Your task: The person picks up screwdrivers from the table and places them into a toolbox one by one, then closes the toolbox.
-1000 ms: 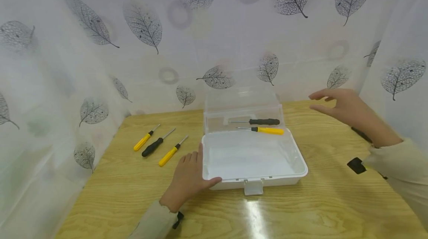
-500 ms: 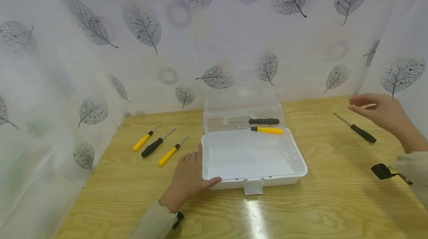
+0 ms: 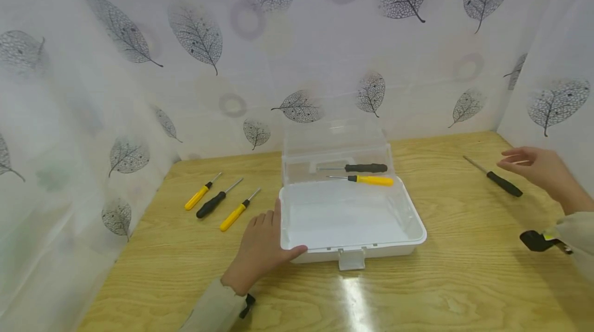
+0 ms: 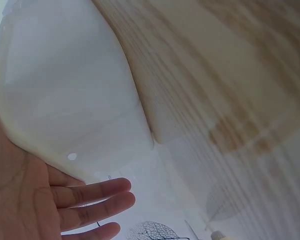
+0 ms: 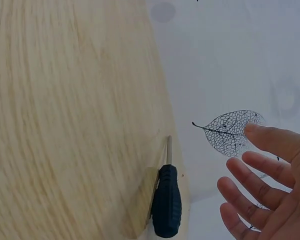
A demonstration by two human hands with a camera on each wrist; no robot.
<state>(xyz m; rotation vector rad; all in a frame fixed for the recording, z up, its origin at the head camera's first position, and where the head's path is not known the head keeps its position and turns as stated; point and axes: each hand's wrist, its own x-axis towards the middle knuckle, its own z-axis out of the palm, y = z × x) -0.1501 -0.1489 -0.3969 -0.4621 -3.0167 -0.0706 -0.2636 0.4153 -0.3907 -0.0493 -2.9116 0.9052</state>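
Observation:
A white plastic box [image 3: 343, 216] with its clear lid [image 3: 334, 138] raised stands mid-table. My left hand [image 3: 262, 247] rests against its left side, fingers straight along the wall and thumb over the front rim. A black-handled screwdriver [image 3: 503, 183] lies on the table at the right, its tip pointing to the back left. Just beside and above its handle hovers my right hand [image 3: 540, 169], fingers loosely bent and holding nothing. In the right wrist view the same screwdriver [image 5: 167, 202] lies apart from the fingers. Another black screwdriver [image 3: 366, 168] and a yellow one [image 3: 373, 181] are at the box's back.
Left of the box lie three screwdrivers: a yellow one [image 3: 198, 197], a black one [image 3: 212, 204] and another yellow one [image 3: 234, 217]. A leaf-patterned curtain [image 3: 325, 38] borders the wooden table [image 3: 297, 301] at the back and sides. A latch [image 3: 351, 260] hangs from the box front.
My right hand has moved right and down from above the table's back right to beside the black screwdriver, which came into full view. My left hand has stayed on the box.

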